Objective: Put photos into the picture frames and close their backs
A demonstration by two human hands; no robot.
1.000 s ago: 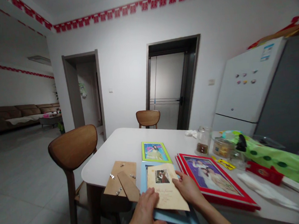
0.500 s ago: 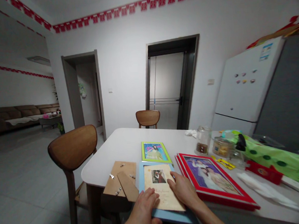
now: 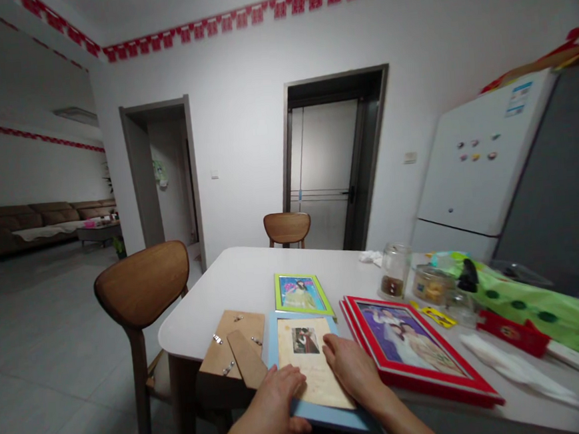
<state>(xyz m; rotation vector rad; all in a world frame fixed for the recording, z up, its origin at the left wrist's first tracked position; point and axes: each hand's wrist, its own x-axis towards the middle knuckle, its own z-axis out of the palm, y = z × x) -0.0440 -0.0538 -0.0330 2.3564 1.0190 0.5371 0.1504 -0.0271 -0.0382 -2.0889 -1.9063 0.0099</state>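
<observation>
A cream photo card [image 3: 316,374] with a small picture of a couple lies on a light blue picture frame [image 3: 273,335] at the table's near edge. My left hand [image 3: 277,405] rests at the lower left of the card, its fingers stretched over the card's edge and the thumb apart near the frame's bottom side. Along the card's right edge lie the outstretched fingers of my right hand [image 3: 356,370]. Left of the frame is a brown backing board [image 3: 229,342] with metal clips and a stand leg. Both palms' undersides are hidden.
A green-framed photo [image 3: 302,295] lies behind the blue frame. On the right are stacked red picture frames [image 3: 415,347], a glass jar [image 3: 395,272], a red box [image 3: 513,333], a green bag [image 3: 536,298] and white tissue [image 3: 522,369]. A wooden chair [image 3: 144,285] stands at the left.
My right hand's fingers have shifted slightly left and down along the card. The card sits a little further left on the frame. My left hand has barely moved.
</observation>
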